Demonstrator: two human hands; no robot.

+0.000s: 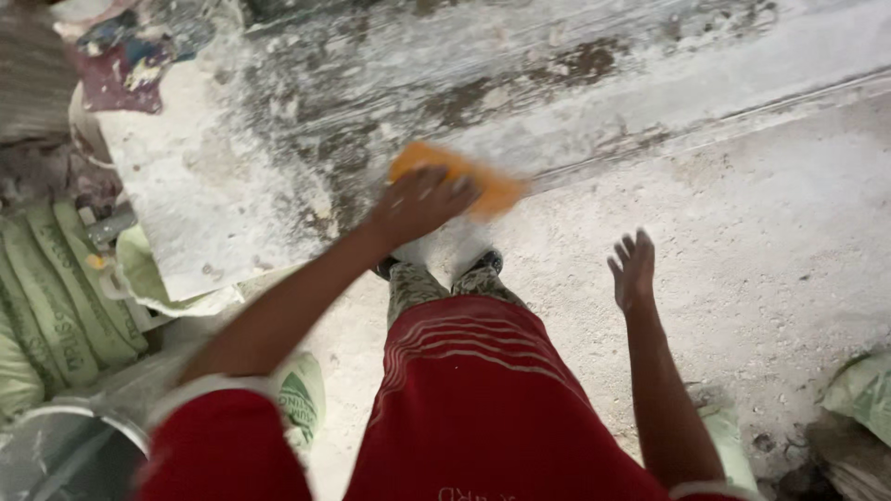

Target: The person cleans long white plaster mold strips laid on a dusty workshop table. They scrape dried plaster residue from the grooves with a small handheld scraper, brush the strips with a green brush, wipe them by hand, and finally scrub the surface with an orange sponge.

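An orange float (459, 178), blurred, lies against the dusty plaster surface (371, 83) under the left hand (418, 202), which grasps it. The right hand (633, 271) hangs free, fingers spread. Green sacks (56, 297) crowd the left.

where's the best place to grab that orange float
Probably over its back, from above, as the left hand does now. The float seems to lie flat against the white surface, so only its back is exposed. Blur hides any handle or grip.
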